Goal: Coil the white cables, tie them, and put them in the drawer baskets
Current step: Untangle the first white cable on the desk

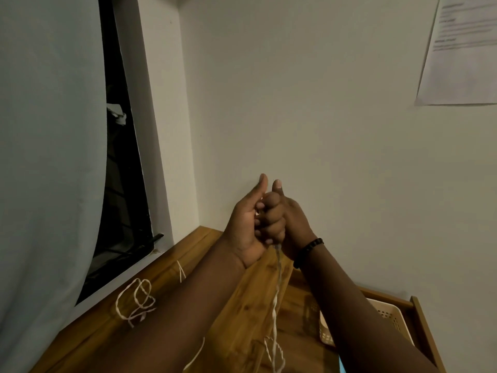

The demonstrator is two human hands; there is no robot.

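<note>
Both hands, the left hand (246, 224) and the right hand (285, 224), are lifted up with fingers (271, 227) curled tight around the white cable (277, 300), which hangs down below the fingers toward the surface (188, 265), likely to keep it straight for coiling.

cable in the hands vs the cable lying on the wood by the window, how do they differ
The held cable hangs down in a fairly straight, twisted strand; the loose cable lies flat on the wooden top in untidy loops. The held cable is gripped between the left hand and right hand; nothing touches the loose cable. The held cable looks blurred, the loose cable sharp. Both are thin and white.
</note>
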